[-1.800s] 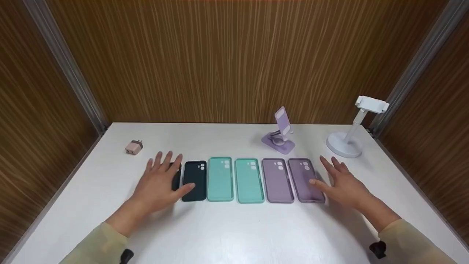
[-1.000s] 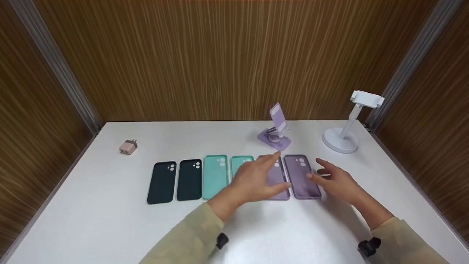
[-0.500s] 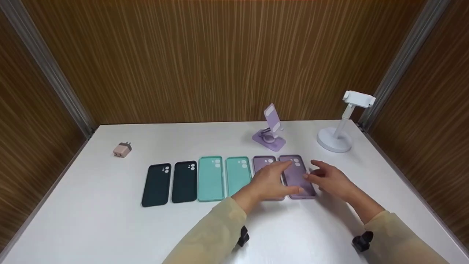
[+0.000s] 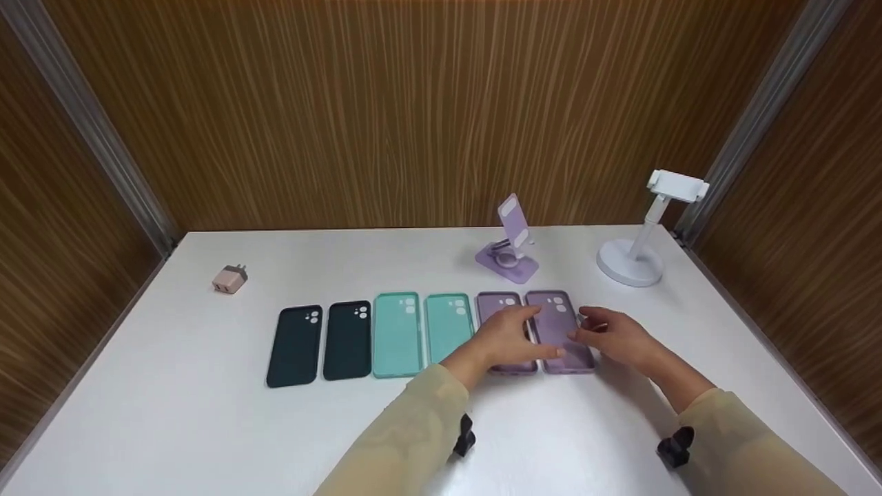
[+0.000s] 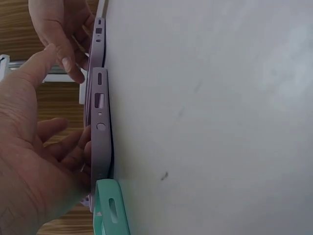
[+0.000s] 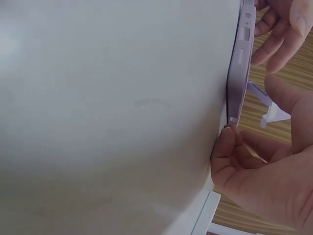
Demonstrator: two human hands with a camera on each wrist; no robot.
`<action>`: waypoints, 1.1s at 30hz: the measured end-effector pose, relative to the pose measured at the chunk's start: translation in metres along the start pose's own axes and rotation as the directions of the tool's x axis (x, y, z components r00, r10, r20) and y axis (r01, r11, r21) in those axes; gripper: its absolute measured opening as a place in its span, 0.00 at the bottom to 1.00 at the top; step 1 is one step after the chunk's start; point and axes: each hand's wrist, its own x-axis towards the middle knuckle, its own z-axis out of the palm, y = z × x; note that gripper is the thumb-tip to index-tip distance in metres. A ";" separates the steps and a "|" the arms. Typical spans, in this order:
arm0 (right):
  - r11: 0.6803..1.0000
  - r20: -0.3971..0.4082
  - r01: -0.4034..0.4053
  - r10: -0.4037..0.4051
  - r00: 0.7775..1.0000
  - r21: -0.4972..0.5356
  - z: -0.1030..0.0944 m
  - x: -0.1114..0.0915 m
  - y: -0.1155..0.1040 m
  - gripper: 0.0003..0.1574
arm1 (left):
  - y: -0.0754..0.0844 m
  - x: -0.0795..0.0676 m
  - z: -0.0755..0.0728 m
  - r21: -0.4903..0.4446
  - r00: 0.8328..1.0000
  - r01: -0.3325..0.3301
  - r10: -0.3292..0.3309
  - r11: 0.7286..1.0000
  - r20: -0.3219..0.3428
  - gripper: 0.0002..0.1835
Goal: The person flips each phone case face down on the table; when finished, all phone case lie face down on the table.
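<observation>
Two purple phone cases lie side by side at the right end of a row, inner sides up. My left hand point(image 4: 506, 337) hovers over the left purple case point(image 4: 490, 308), thumb reaching toward the right purple case point(image 4: 551, 329). In the left wrist view, its thumb stands apart and its loosely bent fingers are beside the left purple case point(image 5: 101, 142), some fingertips hidden behind it. My right hand point(image 4: 617, 339) is at the right case's outer edge. The right wrist view shows its bent fingertips point(image 6: 226, 137) touching that case's corner point(image 6: 238, 83), thumb raised away.
Two green phone cases point(image 4: 397, 337) and two black ones point(image 4: 296, 348) continue the row leftward. Behind stand a purple folding phone stand point(image 4: 513, 238) and a white phone stand point(image 4: 637, 251). A pink charger plug point(image 4: 231, 279) lies far left on the white table point(image 4: 172, 413).
My left hand has crossed from the black cases to the purple ones. The right hand stays by the right purple case, its fingers bending in at the edge. The cases keep their order.
</observation>
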 end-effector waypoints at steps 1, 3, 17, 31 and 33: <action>1.000 0.002 0.001 -0.001 1.000 -0.005 0.000 0.000 0.000 0.50 | -0.001 0.000 0.000 0.005 1.000 0.000 0.000 1.000 -0.002 0.51; 1.000 0.006 0.002 -0.001 1.000 -0.013 0.001 0.000 -0.001 0.50 | -0.002 0.000 0.000 0.016 1.000 0.001 -0.001 1.000 -0.005 0.51; 0.999 0.055 -0.046 0.046 0.997 0.015 -0.002 -0.004 -0.005 0.53 | 0.001 -0.006 0.001 0.058 1.000 -0.007 0.008 0.998 -0.007 0.53; 0.987 0.103 -0.115 0.104 0.989 0.108 -0.002 0.001 0.000 0.56 | 0.002 -0.001 0.011 0.173 0.999 -0.001 0.008 0.985 -0.042 0.51; 0.982 0.119 -0.127 0.110 0.987 0.140 -0.003 0.002 0.002 0.55 | 0.002 -0.001 0.012 0.176 0.999 0.007 -0.001 0.984 -0.035 0.51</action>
